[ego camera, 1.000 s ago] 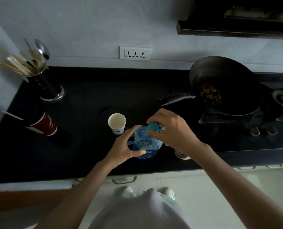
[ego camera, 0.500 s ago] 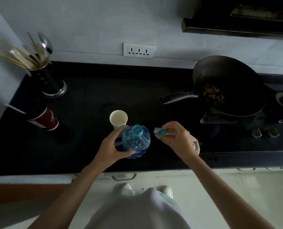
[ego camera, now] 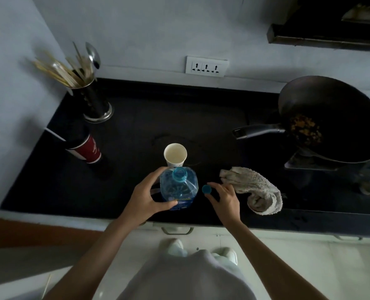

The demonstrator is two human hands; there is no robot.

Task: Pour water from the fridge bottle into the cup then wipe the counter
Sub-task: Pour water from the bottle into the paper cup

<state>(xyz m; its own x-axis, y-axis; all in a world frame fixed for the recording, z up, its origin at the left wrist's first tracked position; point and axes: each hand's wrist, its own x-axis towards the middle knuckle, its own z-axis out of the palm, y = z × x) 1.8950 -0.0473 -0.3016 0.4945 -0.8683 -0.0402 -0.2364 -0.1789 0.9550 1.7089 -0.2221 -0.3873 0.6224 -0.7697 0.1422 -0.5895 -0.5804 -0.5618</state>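
Observation:
A clear blue water bottle [ego camera: 178, 189] stands uncapped on the black counter [ego camera: 136, 118], near its front edge. My left hand [ego camera: 145, 195] grips the bottle's left side. Just behind the bottle, an empty white paper cup [ego camera: 175, 153] stands upright. The small blue cap [ego camera: 206, 189] is down at the counter, right of the bottle, and my right hand [ego camera: 225, 198] pinches it between thumb and fingertips. A crumpled white cloth [ego camera: 255, 187] lies on the counter right beside my right hand.
A dark wok [ego camera: 331, 118] with food sits on the stove at the right, its handle pointing left toward the cup. A utensil holder [ego camera: 93, 100] and a red-banded cup [ego camera: 86, 150] stand at the left. Drawers run below the counter edge.
My right hand took the cap off the bottle and carried it right and down to the counter. The cloth, hidden before, now shows. My left hand kept its hold on the bottle.

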